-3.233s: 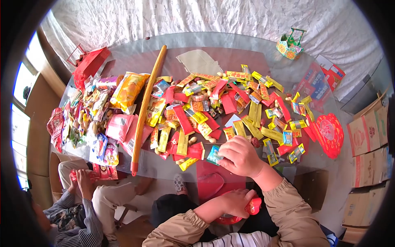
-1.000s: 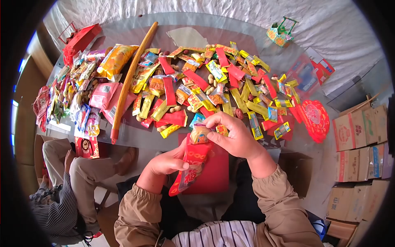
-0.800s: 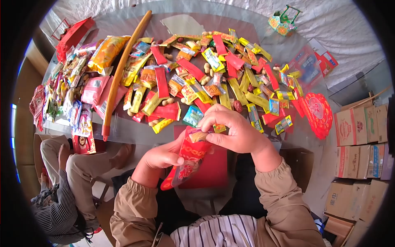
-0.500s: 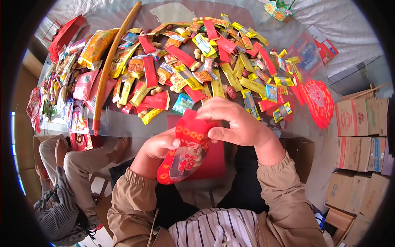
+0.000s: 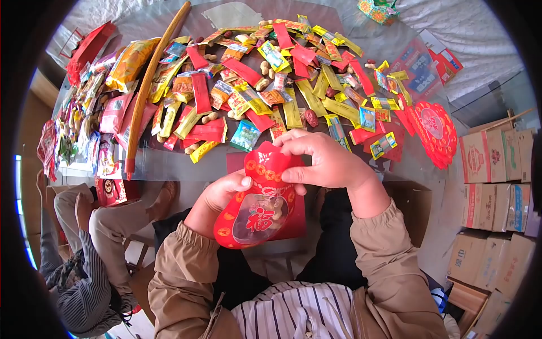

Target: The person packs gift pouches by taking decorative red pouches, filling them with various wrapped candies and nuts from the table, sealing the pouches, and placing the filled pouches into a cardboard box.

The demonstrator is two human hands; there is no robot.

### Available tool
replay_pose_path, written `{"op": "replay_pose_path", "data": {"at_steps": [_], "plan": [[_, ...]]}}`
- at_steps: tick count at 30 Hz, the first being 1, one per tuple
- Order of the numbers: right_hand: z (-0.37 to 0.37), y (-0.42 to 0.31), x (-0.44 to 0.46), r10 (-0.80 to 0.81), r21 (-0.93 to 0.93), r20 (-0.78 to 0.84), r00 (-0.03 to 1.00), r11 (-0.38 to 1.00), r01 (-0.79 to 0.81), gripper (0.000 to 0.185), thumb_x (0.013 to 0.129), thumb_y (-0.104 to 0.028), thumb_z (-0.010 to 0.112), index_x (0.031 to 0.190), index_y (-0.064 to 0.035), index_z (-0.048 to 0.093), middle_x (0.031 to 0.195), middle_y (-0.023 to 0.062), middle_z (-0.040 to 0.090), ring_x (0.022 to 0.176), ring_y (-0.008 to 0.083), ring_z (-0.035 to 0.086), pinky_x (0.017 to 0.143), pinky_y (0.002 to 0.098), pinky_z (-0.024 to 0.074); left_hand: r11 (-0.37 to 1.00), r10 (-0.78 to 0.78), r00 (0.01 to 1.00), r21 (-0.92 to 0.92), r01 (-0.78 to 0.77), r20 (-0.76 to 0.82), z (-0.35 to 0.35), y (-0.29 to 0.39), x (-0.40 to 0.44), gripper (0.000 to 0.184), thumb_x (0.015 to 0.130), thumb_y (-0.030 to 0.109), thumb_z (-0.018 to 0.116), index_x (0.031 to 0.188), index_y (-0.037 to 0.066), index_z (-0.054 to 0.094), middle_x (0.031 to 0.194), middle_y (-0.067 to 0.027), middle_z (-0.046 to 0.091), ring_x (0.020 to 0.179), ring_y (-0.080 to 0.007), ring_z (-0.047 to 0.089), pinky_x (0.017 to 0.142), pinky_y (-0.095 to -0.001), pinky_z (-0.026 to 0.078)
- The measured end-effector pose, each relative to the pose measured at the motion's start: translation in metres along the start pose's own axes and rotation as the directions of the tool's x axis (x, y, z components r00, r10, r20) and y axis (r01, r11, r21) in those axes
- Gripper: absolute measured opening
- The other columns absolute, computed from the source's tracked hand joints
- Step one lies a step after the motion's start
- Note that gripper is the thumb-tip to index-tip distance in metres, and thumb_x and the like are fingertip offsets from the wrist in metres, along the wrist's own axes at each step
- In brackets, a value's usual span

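Observation:
Over my lap, my left hand (image 5: 221, 193) grips the left edge of a red gift pouch (image 5: 230, 219), thumb on its front. The pouch tilts, scalloped top toward the table, with a clear window bearing a red character; peanuts show behind the window. My right hand (image 5: 323, 164) pinches the pouch's upper right edge between thumb and curled fingers. Just beyond the hands lie wrapped snacks: a blue packet (image 5: 245, 135), a yellow stick packet (image 5: 204, 151) and a red packet (image 5: 206, 133). Loose peanuts (image 5: 209, 117) and a red date (image 5: 311, 117) are among them.
A curved wooden rod (image 5: 144, 93) divides the snack pile from more packets at the left of the glass table (image 5: 361, 179). Red pouches (image 5: 433, 135) are stacked at right. Cardboard boxes (image 5: 480, 155) stand beyond. Another person (image 5: 93, 282) sits at lower left.
The pouch has turned slightly, showing its front and window more fully. My right hand has shifted a little left along its top edge. The view has moved slightly.

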State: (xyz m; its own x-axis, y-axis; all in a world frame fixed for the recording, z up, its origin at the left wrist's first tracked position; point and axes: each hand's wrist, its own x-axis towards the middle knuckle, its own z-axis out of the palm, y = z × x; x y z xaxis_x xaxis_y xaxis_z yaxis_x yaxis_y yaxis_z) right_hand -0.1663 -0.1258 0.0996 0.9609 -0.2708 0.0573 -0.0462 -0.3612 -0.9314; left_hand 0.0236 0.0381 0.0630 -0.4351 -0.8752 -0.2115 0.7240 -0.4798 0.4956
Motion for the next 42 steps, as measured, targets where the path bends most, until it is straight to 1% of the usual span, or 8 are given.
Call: {"op": "replay_pose_path", "data": {"at_steps": [11,12,14,18,21,22,30,42], "plan": [[-0.001,0.006,0.008,-0.038,-0.002,-0.135,0.990,0.999,0.038,0.021,0.089,-0.016,0.077,0.104,-0.0019,0.075,0.105,0.0116,0.072,0.110,0.0246,0.061,0.101,0.0415,0.0443,0.967,0.026,0.946,-0.231,-0.105,-0.323,-0.014,-0.014,0.004,0.091,0.086,0.072,0.061,0.144,0.004,0.045,0.125,-0.0193,0.063,0.106,-0.0307,0.067,0.088,-0.0438,0.056],[-0.001,0.011,0.008,0.032,0.036,-0.252,0.967,0.999,-0.024,0.020,0.091,-0.015,0.075,0.104,-0.0004,0.073,0.098,0.0066,0.071,0.096,0.0163,0.062,0.088,0.0349,0.0478,0.906,0.097,0.992,-0.419,-0.056,0.077,-0.022,-0.006,0.012,0.102,0.082,0.085,0.050,0.147,0.006,0.043,0.132,-0.0203,0.059,0.113,-0.0327,0.063,0.086,-0.0431,0.056],[-0.003,0.015,0.008,0.174,0.249,-0.437,0.882,0.966,-0.067,0.021,0.094,-0.016,0.072,0.106,0.0014,0.072,0.092,0.0004,0.071,0.082,0.0064,0.061,0.075,0.0274,0.0513,0.921,0.386,0.922,0.063,-0.385,-0.013,-0.023,-0.001,0.015,0.106,0.083,0.085,0.050,0.152,0.005,0.037,0.144,-0.0202,0.052,0.123,-0.0332,0.058,0.088,-0.0447,0.055],[-0.011,0.024,0.007,0.205,0.272,-0.574,0.792,0.961,-0.051,0.022,0.097,-0.018,0.071,0.106,0.0017,0.071,0.092,-0.0021,0.071,0.082,0.0031,0.059,0.074,0.0254,0.0510,0.871,0.475,0.880,-0.143,-0.471,-0.002,-0.018,0.012,0.011,0.093,0.090,0.051,0.072,0.155,-0.001,0.029,0.149,-0.0189,0.049,0.135,-0.0367,0.051,0.102,-0.0548,0.052],[-0.010,0.031,0.007,0.161,0.093,-0.573,0.803,0.987,-0.132,0.023,0.094,-0.019,0.073,0.102,0.0026,0.070,0.097,0.0049,0.070,0.086,0.0124,0.062,0.079,0.0305,0.0512,0.902,0.402,0.864,0.294,-0.316,-0.303,-0.025,0.007,0.004,0.070,0.099,0.027,0.065,0.153,-0.002,0.032,0.148,-0.0177,0.050,0.136,-0.0346,0.051,0.106,-0.0564,0.049],[-0.007,0.032,0.010,0.037,-0.043,-0.609,0.792,0.996,-0.079,0.024,0.092,-0.019,0.074,0.101,0.0031,0.069,0.099,0.0074,0.069,0.089,0.0161,0.063,0.081,0.0324,0.0510,0.874,0.469,0.809,0.313,-0.370,-0.354,-0.023,0.002,0.008,0.049,0.103,0.022,0.057,0.149,0.006,0.046,0.127,-0.0102,0.067,0.106,-0.0240,0.071,0.074,-0.0346,0.061],[-0.013,0.027,0.009,-0.145,-0.285,-0.507,0.850,0.958,-0.007,0.022,0.089,-0.017,0.076,0.096,0.0034,0.069,0.096,0.0134,0.069,0.094,0.0262,0.063,0.085,0.0382,0.0500,0.872,0.488,0.790,0.249,-0.422,-0.372,-0.033,0.004,0.005,0.046,0.105,0.021,0.056,0.147,0.004,0.047,0.131,-0.0098,0.064,0.117,-0.0192,0.065,0.091,-0.0373,0.056],[-0.013,0.012,0.000,0.094,0.147,-0.159,0.983,0.987,-0.071,0.032,0.093,-0.020,0.073,0.120,-0.0039,0.065,0.113,0.0064,0.071,0.100,0.0168,0.066,0.090,0.0360,0.0510,0.810,0.575,0.739,0.371,-0.453,-0.352,-0.026,0.000,0.010,0.034,0.099,0.007,0.062,0.132,-0.003,0.058,0.124,-0.0108,0.067,0.110,-0.0203,0.067,0.094,-0.0371,0.056]]}}
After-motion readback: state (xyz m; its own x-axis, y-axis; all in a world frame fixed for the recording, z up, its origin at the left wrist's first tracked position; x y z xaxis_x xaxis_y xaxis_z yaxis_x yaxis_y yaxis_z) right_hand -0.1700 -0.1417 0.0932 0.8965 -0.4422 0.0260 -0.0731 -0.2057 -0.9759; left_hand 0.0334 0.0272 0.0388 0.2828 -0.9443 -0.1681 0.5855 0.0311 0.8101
